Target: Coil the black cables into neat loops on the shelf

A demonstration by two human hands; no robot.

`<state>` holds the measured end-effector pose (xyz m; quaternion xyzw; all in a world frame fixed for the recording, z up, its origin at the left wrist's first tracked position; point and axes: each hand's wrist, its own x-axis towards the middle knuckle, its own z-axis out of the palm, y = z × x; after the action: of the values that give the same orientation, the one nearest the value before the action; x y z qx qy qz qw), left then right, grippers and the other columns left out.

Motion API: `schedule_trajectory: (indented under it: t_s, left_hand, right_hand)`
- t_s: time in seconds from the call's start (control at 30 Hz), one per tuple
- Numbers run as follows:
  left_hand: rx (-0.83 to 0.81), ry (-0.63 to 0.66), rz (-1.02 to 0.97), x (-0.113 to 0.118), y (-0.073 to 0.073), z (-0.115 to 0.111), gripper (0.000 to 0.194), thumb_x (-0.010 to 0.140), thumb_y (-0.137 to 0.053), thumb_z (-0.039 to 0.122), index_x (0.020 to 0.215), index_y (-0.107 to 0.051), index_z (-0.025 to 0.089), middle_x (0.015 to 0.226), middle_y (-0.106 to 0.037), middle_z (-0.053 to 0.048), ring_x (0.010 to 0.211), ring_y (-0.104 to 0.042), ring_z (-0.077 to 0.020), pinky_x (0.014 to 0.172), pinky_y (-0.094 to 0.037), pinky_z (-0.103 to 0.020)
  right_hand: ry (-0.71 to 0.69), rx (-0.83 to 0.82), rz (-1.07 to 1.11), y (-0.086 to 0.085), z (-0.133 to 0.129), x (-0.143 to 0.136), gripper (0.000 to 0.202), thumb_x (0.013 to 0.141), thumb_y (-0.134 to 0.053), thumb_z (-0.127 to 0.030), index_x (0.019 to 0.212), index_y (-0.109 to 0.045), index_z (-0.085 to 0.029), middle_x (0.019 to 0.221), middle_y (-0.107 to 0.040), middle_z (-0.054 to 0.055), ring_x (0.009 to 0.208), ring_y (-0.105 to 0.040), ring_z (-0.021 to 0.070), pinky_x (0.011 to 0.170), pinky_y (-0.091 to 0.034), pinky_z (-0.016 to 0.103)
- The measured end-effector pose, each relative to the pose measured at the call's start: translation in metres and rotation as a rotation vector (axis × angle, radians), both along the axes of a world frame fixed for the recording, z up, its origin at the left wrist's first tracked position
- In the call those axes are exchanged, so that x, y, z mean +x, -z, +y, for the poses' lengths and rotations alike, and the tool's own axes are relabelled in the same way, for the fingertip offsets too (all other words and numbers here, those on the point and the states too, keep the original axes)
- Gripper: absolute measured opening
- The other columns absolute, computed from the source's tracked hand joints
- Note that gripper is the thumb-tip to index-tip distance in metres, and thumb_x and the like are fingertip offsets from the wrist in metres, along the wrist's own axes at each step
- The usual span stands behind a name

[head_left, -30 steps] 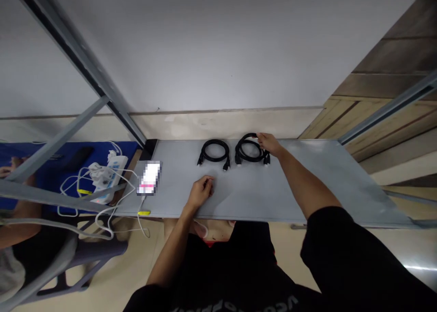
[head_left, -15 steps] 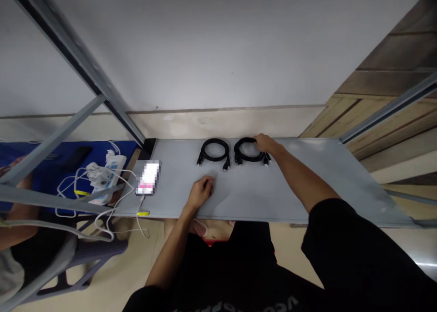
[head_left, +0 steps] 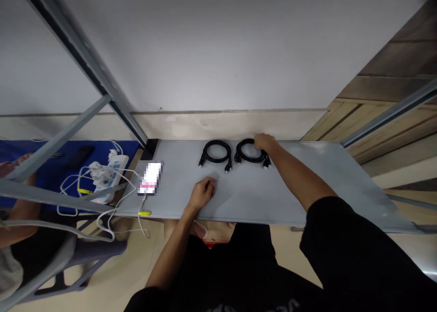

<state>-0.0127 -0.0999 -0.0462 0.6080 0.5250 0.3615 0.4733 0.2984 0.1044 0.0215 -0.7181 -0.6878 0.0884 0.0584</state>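
Two coiled black cables lie side by side on the grey tabletop [head_left: 239,198]. The left coil [head_left: 217,160] has both plug ends pointing toward me, and no hand touches it. At the upper right edge of the right coil [head_left: 250,160] is my right hand [head_left: 264,141], its fingers bent down on the cable; the fingertips are partly hidden. My left hand [head_left: 204,192] rests on the tabletop just below the left coil, its fingers curled in, with nothing visible in them.
At the left are a phone [head_left: 150,177] with a white cable, and a power strip [head_left: 111,177] with chargers on a blue surface [head_left: 51,166]. Metal frame bars [head_left: 68,134] cross there. Another person's arm [head_left: 22,212] shows at the far left.
The whole view has shifted slightly. My right hand stays at the right coil, whose plug ends at its lower left sit a little differently. My left hand has hardly moved.
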Motion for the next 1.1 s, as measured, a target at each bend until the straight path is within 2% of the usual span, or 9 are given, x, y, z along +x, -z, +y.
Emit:
schedule_trajectory:
  t_s: [0.13,0.23,0.37,0.47,0.67,0.8,0.97,1.03,1.1]
  left_hand:
    - [0.020,0.007,0.008,-0.001,0.001,0.001,0.037,0.103,-0.056,0.048,0.113,-0.073,0.017,0.068,-0.063,0.002,0.057,-0.058,-0.0151,0.062,-0.049,-0.029]
    - [0.016,0.009,0.009,-0.001,0.001,0.000,0.036,0.103,-0.057,0.048,0.112,-0.073,0.017,0.067,-0.063,0.002,0.057,-0.058,-0.0151,0.062,-0.049,-0.029]
    - [0.005,-0.002,0.011,0.000,0.001,-0.001,0.034,0.102,-0.058,0.047,0.112,-0.073,0.018,0.066,-0.063,0.002,0.057,-0.058,-0.0156,0.062,-0.049,-0.029]
    - [0.018,-0.001,0.014,0.000,0.001,-0.001,0.033,0.103,-0.057,0.045,0.112,-0.073,0.018,0.067,-0.063,0.002,0.057,-0.059,-0.0156,0.062,-0.049,-0.029]
    - [-0.022,-0.005,-0.048,0.001,-0.003,0.000,0.034,0.100,-0.060,0.049,0.110,-0.072,0.018,0.065,-0.060,0.004,0.056,-0.056,-0.0143,0.061,-0.047,-0.028]
    - [-0.049,-0.125,-0.211,-0.005,-0.003,0.004,0.038,0.097,-0.065,0.054,0.106,-0.071,0.017,0.065,-0.060,0.004,0.056,-0.055,-0.0136,0.057,-0.045,-0.027]
    - [0.008,-0.471,-0.447,-0.019,-0.001,0.013,0.042,0.094,-0.070,0.058,0.109,-0.071,0.018,0.076,-0.065,0.002,0.062,-0.059,-0.0128,0.057,-0.048,-0.025]
    - [0.036,-0.460,-0.442,-0.020,-0.001,0.014,0.049,0.093,-0.074,0.061,0.115,-0.074,0.018,0.083,-0.071,-0.002,0.070,-0.065,-0.0142,0.062,-0.052,-0.025]
    - [0.062,-0.318,-0.382,-0.015,-0.003,0.014,0.055,0.092,-0.079,0.063,0.121,-0.076,0.017,0.099,-0.079,-0.008,0.084,-0.073,-0.0192,0.068,-0.057,-0.028]
  right_hand:
    - [-0.097,-0.012,0.050,-0.010,0.003,-0.048,0.040,0.108,-0.060,-0.026,0.138,-0.079,-0.009,0.144,-0.075,0.029,0.136,-0.072,0.0403,0.114,-0.056,0.050]
    - [-0.199,-0.016,0.119,-0.006,-0.001,-0.089,0.039,0.108,-0.065,-0.028,0.142,-0.077,-0.014,0.147,-0.076,0.023,0.140,-0.070,0.0346,0.118,-0.054,0.041]
    - [-0.190,-0.032,0.163,0.004,-0.008,-0.118,0.026,0.102,-0.073,-0.017,0.126,-0.082,-0.011,0.135,-0.079,0.028,0.134,-0.074,0.0384,0.113,-0.055,0.044]
    - [-0.160,-0.011,0.207,0.005,-0.011,-0.121,0.021,0.103,-0.070,-0.013,0.120,-0.083,-0.012,0.127,-0.082,0.026,0.127,-0.076,0.0382,0.111,-0.055,0.044]
    - [-0.175,0.118,0.370,-0.005,-0.021,-0.111,0.033,0.111,-0.056,-0.017,0.136,-0.076,-0.017,0.133,-0.082,0.019,0.127,-0.077,0.0313,0.115,-0.055,0.042]
    - [-0.125,0.184,0.783,-0.011,-0.039,-0.099,0.022,0.106,-0.063,-0.017,0.118,-0.082,-0.018,0.099,-0.085,0.010,0.094,-0.082,0.0258,0.101,-0.064,0.043]
    - [-0.076,0.153,1.209,-0.005,-0.084,-0.081,0.013,0.093,-0.082,-0.031,0.102,-0.083,-0.021,0.093,-0.085,0.008,0.078,-0.081,0.0242,0.073,-0.069,0.038]
    - [-0.087,0.107,1.316,0.006,-0.109,-0.082,0.024,0.087,-0.088,-0.041,0.101,-0.084,-0.022,0.094,-0.086,0.009,0.077,-0.081,0.0253,0.068,-0.069,0.039]
    - [-0.119,0.028,1.383,0.020,-0.136,-0.090,0.035,0.083,-0.090,-0.052,0.103,-0.085,-0.023,0.098,-0.087,0.008,0.080,-0.082,0.0263,0.069,-0.070,0.040]
